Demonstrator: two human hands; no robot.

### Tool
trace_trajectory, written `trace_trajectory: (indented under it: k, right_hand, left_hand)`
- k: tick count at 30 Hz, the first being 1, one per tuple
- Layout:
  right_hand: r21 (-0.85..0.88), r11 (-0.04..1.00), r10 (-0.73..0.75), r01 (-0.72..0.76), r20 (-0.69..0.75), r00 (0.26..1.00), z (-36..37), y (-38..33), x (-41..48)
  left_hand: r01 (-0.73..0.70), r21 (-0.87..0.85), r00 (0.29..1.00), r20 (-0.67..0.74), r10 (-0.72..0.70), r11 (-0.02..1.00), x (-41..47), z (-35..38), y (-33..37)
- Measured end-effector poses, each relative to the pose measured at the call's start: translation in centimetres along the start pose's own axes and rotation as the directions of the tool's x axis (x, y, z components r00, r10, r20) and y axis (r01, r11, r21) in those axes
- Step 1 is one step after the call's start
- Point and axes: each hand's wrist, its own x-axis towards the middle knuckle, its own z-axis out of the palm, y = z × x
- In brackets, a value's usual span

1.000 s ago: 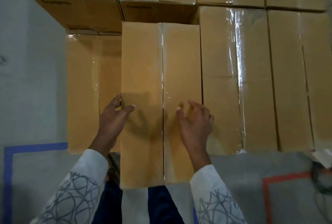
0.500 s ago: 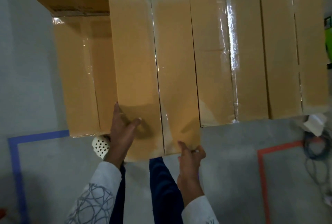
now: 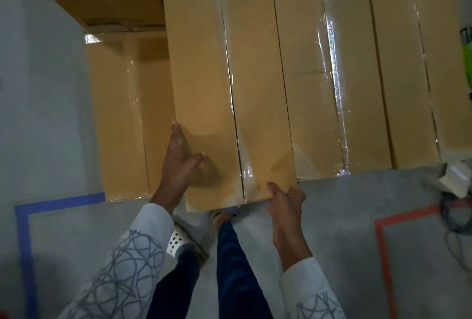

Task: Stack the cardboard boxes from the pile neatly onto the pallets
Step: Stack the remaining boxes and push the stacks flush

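Blue tape [image 3: 58, 203] marks the grey floor [image 3: 76, 247]. The left hand [image 3: 178, 162] presses straight fingers along the left side of a long, smooth cardboard box [image 3: 224, 83] with a glossy taped seam. The right hand [image 3: 286, 200] curls round its near corner, beside shiny-taped neighbouring boxes [image 3: 332, 76].

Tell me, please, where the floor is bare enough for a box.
Bare floor lies inside the blue tape on the left, and between the boxes and the red tape. Boxes are packed tight; cables clutter the far right.
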Motion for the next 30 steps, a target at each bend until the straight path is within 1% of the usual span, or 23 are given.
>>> trace_trajectory:
  k: [3, 5, 8, 14, 19, 21, 22, 23, 24, 26, 27, 28, 30]
  right_hand:
    - [0.006, 1.000, 0.003, -0.003, 0.012, 1.000, 0.4, 0.0, 0.0]
    - [-0.018, 1.000, -0.008, 0.008, 0.013, 1.000, 0.4, 0.0, 0.1]
    - [-0.064, 0.997, -0.037, 0.037, 0.000, 0.999, 0.4, -0.3, 0.5]
    - [-0.116, 0.993, -0.024, 0.027, 0.023, 0.999, 0.7, -1.2, 0.8]
    - [-0.144, 0.989, -0.031, 0.040, 0.058, 0.998, 0.9, -1.4, 1.1]
    - [-0.198, 0.979, -0.033, 0.047, 0.073, 0.997, 0.8, -1.4, 0.9]
    - [-0.252, 0.966, -0.037, 0.055, 0.077, 0.996, 0.6, -1.6, 0.7]
    - [-0.341, 0.937, -0.047, 0.075, 0.089, 0.995, 0.3, -1.8, 0.4]
    - [-0.468, 0.876, -0.062, 0.112, 0.121, 0.991, 0.0, -2.2, 0.1]
    - [-0.713, 0.667, -0.118, 0.217, 0.186, 0.975, -0.9, -3.2, -0.3]
    - [-0.770, 0.580, -0.166, 0.266, 0.208, 0.964, -1.1, -3.8, -0.2]
    - [-0.776, 0.547, -0.215, 0.315, 0.233, 0.948, -0.9, -4.6, 0.1]
    - [-0.716, 0.545, -0.337, 0.437, 0.290, 0.896, 0.1, -6.6, 1.0]
  left_hand:
    - [-0.020, -0.019, 1.000, 0.016, 0.021, 1.000, 0.8, 0.0, 0.3]
    - [-0.026, 0.004, 0.999, 0.028, 0.026, 1.000, 1.0, -0.1, 0.2]
    - [-0.021, 0.033, 1.000, 0.013, 0.021, 0.999, 1.6, -0.2, 0.2]
    - [-0.026, 0.040, 1.000, -0.016, 0.027, 0.999, 2.8, 0.0, 0.9]
    - [0.012, 0.071, 0.997, -0.081, -0.006, 0.997, 2.9, 0.7, 1.1]
    - [0.035, 0.069, 0.993, -0.112, -0.027, 0.997, 2.6, 1.1, 1.1]
    - [0.043, 0.069, 0.990, -0.136, -0.034, 0.997, 2.6, 1.4, 1.1]
    - [0.054, 0.074, 0.986, -0.162, -0.042, 0.996, 2.4, 1.6, 1.2]
    - [0.065, 0.078, 0.981, -0.190, -0.049, 0.995, 2.2, 1.8, 1.5]
    - [0.079, 0.073, 0.969, -0.239, -0.059, 0.994, 2.1, 2.0, 1.7]
    - [0.081, 0.076, 0.964, -0.259, -0.059, 0.994, 2.2, 2.2, 1.9]
    - [0.077, 0.087, 0.960, -0.274, -0.051, 0.993, 2.4, 2.2, 1.9]
    - [0.057, 0.115, 0.955, -0.295, -0.021, 0.992, 3.0, 2.2, 2.2]
